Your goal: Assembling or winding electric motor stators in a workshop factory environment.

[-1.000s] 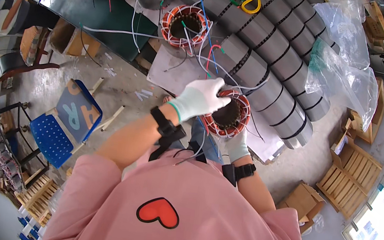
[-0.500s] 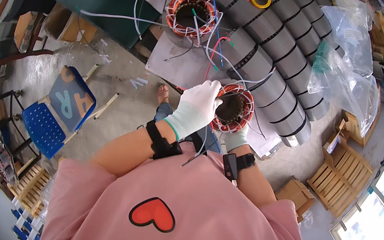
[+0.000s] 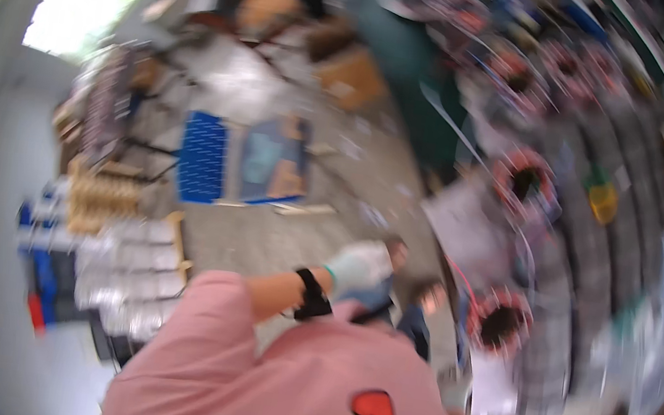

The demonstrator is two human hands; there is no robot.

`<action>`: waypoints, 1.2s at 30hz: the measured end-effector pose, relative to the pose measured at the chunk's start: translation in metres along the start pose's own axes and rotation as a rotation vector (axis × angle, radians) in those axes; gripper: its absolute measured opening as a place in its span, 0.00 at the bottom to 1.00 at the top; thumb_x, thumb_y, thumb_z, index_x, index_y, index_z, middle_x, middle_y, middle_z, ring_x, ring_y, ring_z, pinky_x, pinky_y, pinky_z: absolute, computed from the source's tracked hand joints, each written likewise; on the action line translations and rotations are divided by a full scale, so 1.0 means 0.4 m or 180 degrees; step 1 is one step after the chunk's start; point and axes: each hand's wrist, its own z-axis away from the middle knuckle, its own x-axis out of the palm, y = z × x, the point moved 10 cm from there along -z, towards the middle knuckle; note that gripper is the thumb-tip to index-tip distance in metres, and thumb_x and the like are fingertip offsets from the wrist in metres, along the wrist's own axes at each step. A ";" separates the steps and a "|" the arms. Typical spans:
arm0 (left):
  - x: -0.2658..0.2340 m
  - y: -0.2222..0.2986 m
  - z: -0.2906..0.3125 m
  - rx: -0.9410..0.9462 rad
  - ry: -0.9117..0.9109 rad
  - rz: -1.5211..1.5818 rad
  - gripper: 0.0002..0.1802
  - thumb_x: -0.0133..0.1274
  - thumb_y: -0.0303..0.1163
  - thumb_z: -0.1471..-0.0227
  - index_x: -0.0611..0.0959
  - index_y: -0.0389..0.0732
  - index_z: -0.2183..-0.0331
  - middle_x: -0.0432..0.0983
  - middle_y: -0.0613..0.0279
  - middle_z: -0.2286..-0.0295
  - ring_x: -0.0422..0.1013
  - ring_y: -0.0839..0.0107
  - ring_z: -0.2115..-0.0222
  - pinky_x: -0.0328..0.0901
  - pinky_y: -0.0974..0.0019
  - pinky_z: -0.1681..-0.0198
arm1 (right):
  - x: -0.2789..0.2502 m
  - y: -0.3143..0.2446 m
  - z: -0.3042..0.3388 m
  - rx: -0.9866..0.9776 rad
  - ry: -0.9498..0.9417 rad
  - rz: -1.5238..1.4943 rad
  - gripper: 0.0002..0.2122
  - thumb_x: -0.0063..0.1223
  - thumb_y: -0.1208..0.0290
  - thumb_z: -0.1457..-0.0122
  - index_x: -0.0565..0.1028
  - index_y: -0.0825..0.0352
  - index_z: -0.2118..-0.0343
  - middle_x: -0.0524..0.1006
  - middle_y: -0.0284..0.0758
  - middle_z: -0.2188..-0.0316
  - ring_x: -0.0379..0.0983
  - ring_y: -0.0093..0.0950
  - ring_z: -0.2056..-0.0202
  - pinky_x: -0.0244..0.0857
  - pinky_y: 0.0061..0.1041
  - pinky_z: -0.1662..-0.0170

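Motion blurs the whole head view. My left hand (image 3: pixel 362 264), in a white glove with a black band at the wrist, is out in front of my shirt, over the floor and clear of the workpieces. Its fingers are smeared, and I cannot make out anything in them. To its right stands a motor stator (image 3: pixel 526 304) with orange-red windings laced in white, near the table edge; my left hand is apart from it. Of my right arm (image 3: pixel 456 414) only a blurred sliver seems to show beside my shirt, below that stator; the fingers cannot be made out.
A second wound stator (image 3: pixel 552 172) with loose leads stands farther back. Grey cylinders (image 3: pixel 551 323) lie in rows along the right, with a yellow wire coil (image 3: pixel 603 201) on them and clear plastic bags (image 3: pixel 657 338) beyond. A blue chair (image 3: pixel 203 157) stands on the floor at left.
The view has swung to the left, so the bench things now sit farther right. My left hand has come off the near stator and moved left, away from it. My right hand has mostly dropped from sight.
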 end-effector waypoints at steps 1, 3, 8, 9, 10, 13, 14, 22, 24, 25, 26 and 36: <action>0.107 -0.057 0.050 -0.0542 -0.0288 0.0435 0.11 0.53 0.37 0.49 0.84 0.45 0.64 0.80 0.52 0.63 0.76 0.50 0.63 0.72 0.52 0.58 | 0.191 -0.010 -0.117 0.0133 -0.0402 0.0036 0.25 0.46 0.61 0.33 0.56 0.52 0.34 0.67 0.35 0.42 0.66 0.33 0.43 0.64 0.42 0.41; 0.205 -0.096 0.145 -0.1715 -0.0644 0.1468 0.20 0.50 0.47 0.41 0.83 0.39 0.60 0.81 0.44 0.63 0.77 0.46 0.59 0.70 0.50 0.54 | 0.381 -0.001 -0.248 0.0203 -0.1056 0.0410 0.24 0.45 0.61 0.33 0.58 0.52 0.35 0.68 0.36 0.43 0.67 0.34 0.44 0.64 0.42 0.41; 0.277 -0.186 0.379 -0.2418 -0.0316 0.2822 0.27 0.55 0.47 0.46 0.82 0.34 0.54 0.81 0.41 0.58 0.76 0.45 0.55 0.69 0.52 0.51 | 0.748 0.006 -0.351 0.0074 -0.2091 0.1314 0.20 0.45 0.60 0.33 0.61 0.54 0.40 0.69 0.39 0.46 0.68 0.36 0.46 0.65 0.43 0.43; 0.293 -0.220 0.407 -0.2442 -0.0211 0.2832 0.27 0.55 0.47 0.46 0.82 0.34 0.54 0.81 0.41 0.58 0.76 0.45 0.55 0.69 0.52 0.51 | 0.805 0.011 -0.363 0.0036 -0.2250 0.1507 0.20 0.45 0.60 0.33 0.62 0.55 0.40 0.70 0.39 0.46 0.68 0.36 0.47 0.65 0.43 0.43; 0.327 -0.245 0.430 -0.2493 -0.0532 0.2754 0.27 0.55 0.47 0.46 0.82 0.34 0.53 0.81 0.41 0.57 0.76 0.46 0.55 0.69 0.52 0.50 | 0.870 0.013 -0.373 -0.0010 -0.2386 0.1697 0.19 0.45 0.60 0.33 0.62 0.55 0.41 0.70 0.40 0.47 0.69 0.37 0.47 0.65 0.43 0.43; 0.404 -0.287 0.473 -0.2171 -0.1414 0.2610 0.31 0.55 0.48 0.46 0.80 0.35 0.48 0.79 0.42 0.53 0.73 0.48 0.48 0.67 0.53 0.45 | 1.035 0.013 -0.430 -0.0214 -0.2692 0.2263 0.17 0.45 0.59 0.34 0.64 0.56 0.44 0.71 0.41 0.49 0.69 0.38 0.48 0.66 0.43 0.44; 0.460 -0.281 0.488 -0.1899 -0.1929 0.2938 0.34 0.55 0.49 0.46 0.77 0.37 0.44 0.76 0.44 0.48 0.72 0.48 0.46 0.66 0.52 0.44 | 1.103 0.020 -0.444 -0.0272 -0.2803 0.2450 0.17 0.44 0.59 0.34 0.65 0.56 0.44 0.71 0.41 0.49 0.70 0.39 0.49 0.66 0.43 0.44; 0.222 -0.531 0.619 -0.1256 -0.2056 0.2768 0.34 0.52 0.49 0.43 0.75 0.37 0.42 0.74 0.44 0.46 0.69 0.47 0.44 0.63 0.52 0.41 | 1.535 0.204 -0.539 -0.0571 -0.3230 0.3802 0.14 0.44 0.58 0.34 0.70 0.59 0.51 0.74 0.45 0.54 0.72 0.42 0.52 0.67 0.43 0.47; 0.241 -0.592 0.664 -0.1293 -0.1620 0.3049 0.25 0.52 0.44 0.44 0.81 0.42 0.47 0.79 0.47 0.51 0.74 0.51 0.49 0.67 0.54 0.46 | 1.607 0.234 -0.539 -0.0563 -0.3343 0.4181 0.14 0.44 0.57 0.34 0.71 0.60 0.53 0.74 0.46 0.56 0.72 0.43 0.53 0.67 0.43 0.47; 0.240 -0.626 0.679 -0.1256 -0.1205 0.3007 0.21 0.52 0.40 0.44 0.84 0.45 0.51 0.82 0.50 0.56 0.76 0.52 0.54 0.68 0.55 0.50 | 1.647 0.241 -0.543 -0.0584 -0.3370 0.4356 0.14 0.43 0.57 0.35 0.72 0.60 0.54 0.75 0.47 0.56 0.73 0.44 0.53 0.67 0.43 0.48; 0.249 -0.650 0.698 -0.1338 -0.1136 0.2948 0.20 0.53 0.38 0.45 0.84 0.45 0.52 0.82 0.51 0.57 0.77 0.53 0.56 0.69 0.56 0.51 | 1.682 0.243 -0.545 -0.0601 -0.3390 0.4533 0.14 0.43 0.57 0.35 0.73 0.60 0.54 0.75 0.47 0.57 0.73 0.44 0.53 0.67 0.43 0.48; 0.269 -0.844 0.777 -0.2244 -0.0780 0.3706 0.17 0.57 0.32 0.47 0.84 0.37 0.55 0.84 0.50 0.62 0.80 0.55 0.62 0.74 0.59 0.57 | 1.421 0.165 -0.297 0.0021 -0.2035 0.5715 0.17 0.42 0.56 0.35 0.79 0.64 0.63 0.78 0.52 0.63 0.76 0.49 0.57 0.69 0.43 0.51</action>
